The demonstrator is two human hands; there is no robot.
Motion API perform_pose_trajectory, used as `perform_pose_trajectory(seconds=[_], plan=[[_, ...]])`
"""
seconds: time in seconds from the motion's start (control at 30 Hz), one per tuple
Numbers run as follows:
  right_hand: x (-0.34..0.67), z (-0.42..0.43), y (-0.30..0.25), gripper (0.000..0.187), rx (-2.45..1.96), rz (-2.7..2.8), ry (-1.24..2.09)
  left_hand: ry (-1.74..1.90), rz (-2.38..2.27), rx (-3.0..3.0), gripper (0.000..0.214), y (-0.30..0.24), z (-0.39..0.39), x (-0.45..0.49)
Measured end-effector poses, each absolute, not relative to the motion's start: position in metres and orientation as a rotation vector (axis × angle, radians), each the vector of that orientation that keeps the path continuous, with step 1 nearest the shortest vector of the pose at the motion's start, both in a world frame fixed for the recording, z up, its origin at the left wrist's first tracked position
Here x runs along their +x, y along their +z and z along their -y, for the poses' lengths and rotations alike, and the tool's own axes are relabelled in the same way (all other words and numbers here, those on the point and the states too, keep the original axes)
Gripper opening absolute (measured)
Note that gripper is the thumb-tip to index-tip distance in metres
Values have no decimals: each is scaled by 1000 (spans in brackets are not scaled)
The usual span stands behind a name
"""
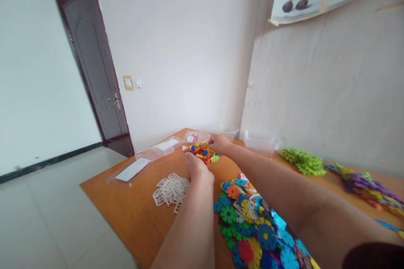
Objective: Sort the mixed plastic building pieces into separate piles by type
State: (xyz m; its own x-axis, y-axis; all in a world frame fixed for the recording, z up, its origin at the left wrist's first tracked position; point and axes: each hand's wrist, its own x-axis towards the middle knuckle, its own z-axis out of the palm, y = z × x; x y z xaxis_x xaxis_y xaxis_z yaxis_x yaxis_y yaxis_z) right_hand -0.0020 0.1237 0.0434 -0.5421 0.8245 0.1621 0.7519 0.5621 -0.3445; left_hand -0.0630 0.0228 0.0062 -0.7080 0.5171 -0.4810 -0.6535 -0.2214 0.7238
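Note:
A heap of small multicoloured building bricks [205, 151] lies on the far part of the wooden table. My left hand [198, 168] reaches in at its near left side, palm down; most of its fingers are hidden, so how far they are closed is unclear. At the heap's far right edge is my right hand [220, 143], its fingertips bent down by the bricks and mostly out of sight. Beside my left wrist sits a pile of white plastic lattice pieces [171, 190]. A large spread of colourful notched plastic discs [246, 222] lies between my forearms.
Clear plastic lids [135, 168] lie along the table's left edge, with a labelled lid [193, 136] behind the bricks. Clear containers [260, 142] stand against the wall. Light-green plastic pieces [302, 161] and mixed coloured pieces [368, 187] lie on the right.

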Motion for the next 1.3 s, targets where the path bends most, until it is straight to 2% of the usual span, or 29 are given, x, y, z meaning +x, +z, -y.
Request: perform_pose_trajectory(seconds=[0.27,0.53,0.77,0.97,1.17,1.3], plan=[[-11,-132,42,29,-1329,2497,274,2021,-1199,-125,49,9,-20,-59],[9,-120,44,31,-1265,2424,352,2019,-1197,-142,49,5,-23,-61],[72,-95,58,37,-1300,2324,503,2006,-1219,-85,47,9,-22,-60],[158,-62,71,35,-1413,2081,817,1902,-1299,3,50,13,-21,-57],[249,-29,60,34,-1581,2049,757,1882,-1316,114,46,17,-19,-51],[289,-14,43,33,-1708,2238,490,1851,-1324,179,43,21,-17,-49]])
